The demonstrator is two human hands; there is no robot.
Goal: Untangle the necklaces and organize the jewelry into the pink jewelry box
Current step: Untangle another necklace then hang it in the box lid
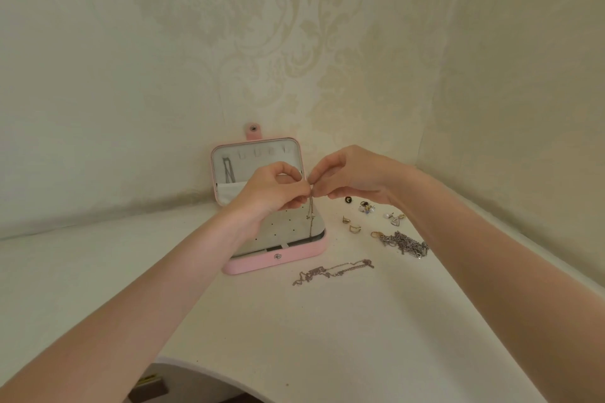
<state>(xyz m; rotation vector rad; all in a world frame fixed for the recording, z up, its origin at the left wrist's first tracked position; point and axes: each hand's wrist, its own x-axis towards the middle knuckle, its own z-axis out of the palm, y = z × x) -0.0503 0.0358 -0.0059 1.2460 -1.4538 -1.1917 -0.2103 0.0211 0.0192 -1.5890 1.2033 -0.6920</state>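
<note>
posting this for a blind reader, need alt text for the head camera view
Both hands, left hand and right hand, pinch the top of a thin necklace that dangles over an open pink jewelry box on a white table. To the box's right lie two chain piles and small earrings.

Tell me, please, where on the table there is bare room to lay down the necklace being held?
Bare tabletop lies left of the pink jewelry box, and in front, nearer than the loose chain. Right of the box it is crowded: earrings and a tangled chain pile.
</note>
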